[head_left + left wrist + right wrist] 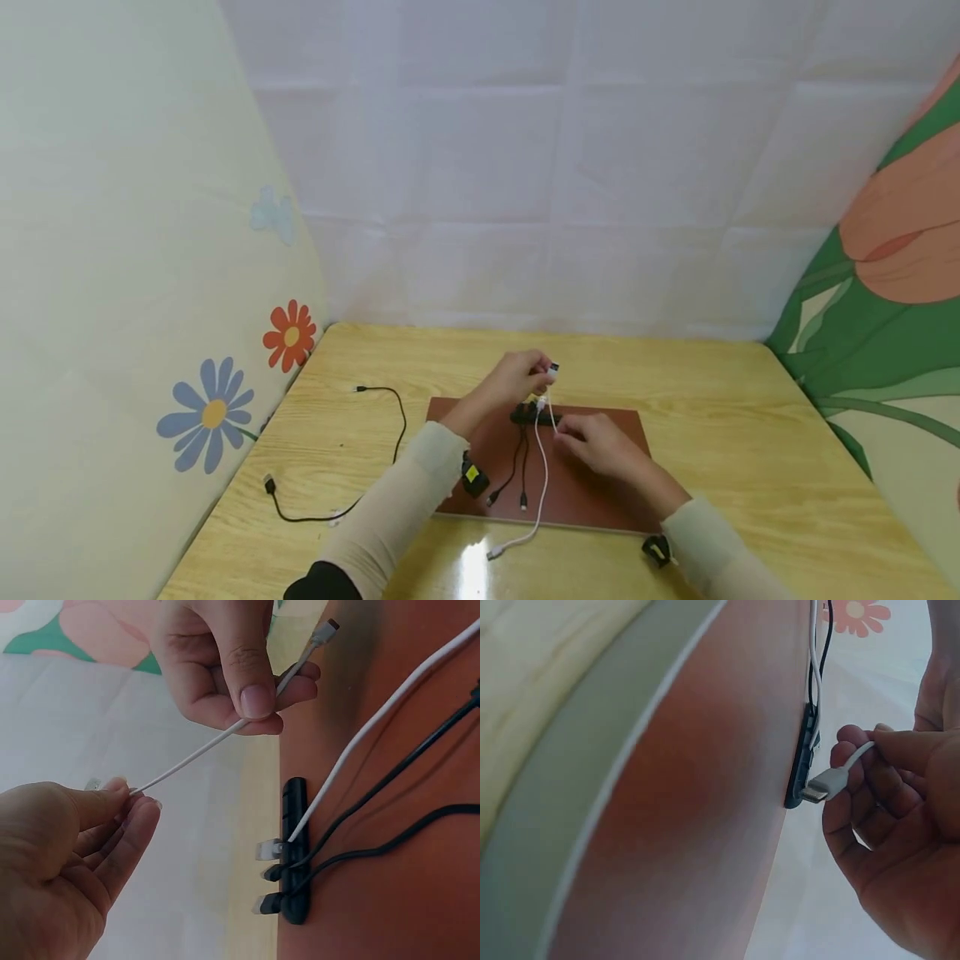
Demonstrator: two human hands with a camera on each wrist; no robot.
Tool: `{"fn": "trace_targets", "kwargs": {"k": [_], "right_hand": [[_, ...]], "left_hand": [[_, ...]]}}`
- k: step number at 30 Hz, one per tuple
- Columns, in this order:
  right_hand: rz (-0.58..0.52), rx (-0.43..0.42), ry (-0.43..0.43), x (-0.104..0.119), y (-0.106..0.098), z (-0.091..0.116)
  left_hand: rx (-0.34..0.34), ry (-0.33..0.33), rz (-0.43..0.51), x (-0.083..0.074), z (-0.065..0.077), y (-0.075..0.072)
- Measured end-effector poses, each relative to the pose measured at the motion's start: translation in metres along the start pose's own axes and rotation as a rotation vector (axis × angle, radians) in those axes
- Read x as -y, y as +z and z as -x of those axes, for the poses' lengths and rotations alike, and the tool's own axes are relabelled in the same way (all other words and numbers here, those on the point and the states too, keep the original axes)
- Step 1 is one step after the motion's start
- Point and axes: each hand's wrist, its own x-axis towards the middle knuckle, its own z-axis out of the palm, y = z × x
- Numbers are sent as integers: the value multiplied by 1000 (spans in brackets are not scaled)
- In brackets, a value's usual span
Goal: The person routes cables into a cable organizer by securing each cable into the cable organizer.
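A slim white cable (pixel 196 756) stretches between the two hands. My left hand (pixel 517 375) pinches it by its USB plug (pixel 552 372), held up above the far edge of the brown board (pixel 600 500). Lower and to the right, my right hand (pixel 596 442) pinches the cable between thumb and fingers, just behind its small connector (pixel 826 784). Beneath the hands, a black cable holder (pixel 295 796) lies along the board's far edge. Another white cable (pixel 546 475) and two black cables (pixel 375 785) sit side by side in its slots, plugs at the far side.
A loose black cable (pixel 404 417) curves over the wooden table (pixel 720 400) left of the board, with its USB plug (pixel 269 483) near the left edge. The second white cable's free end (pixel 495 552) hangs past the board's near edge. A white cloth (pixel 465 167) backs the table.
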Motion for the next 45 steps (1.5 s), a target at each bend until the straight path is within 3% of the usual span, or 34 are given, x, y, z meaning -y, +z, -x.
{"fn": "trace_targets", "kwargs": {"k": [6,12,21,28,45], "right_hand": [[-19,60,31,-1,2,5],[-10,144,57,-1,5,6],[107,151,-14,1,6,9],[176,183,-62,2,8,10],[180,271,37,15,7,10]], "left_hand": [[7,42,-125,7,1,9],[26,26,-185,15,0,18],[59,-13,-227,21,0,27],[69,12,-299,26,1,34],[62,10,-363,35,1,44]]}}
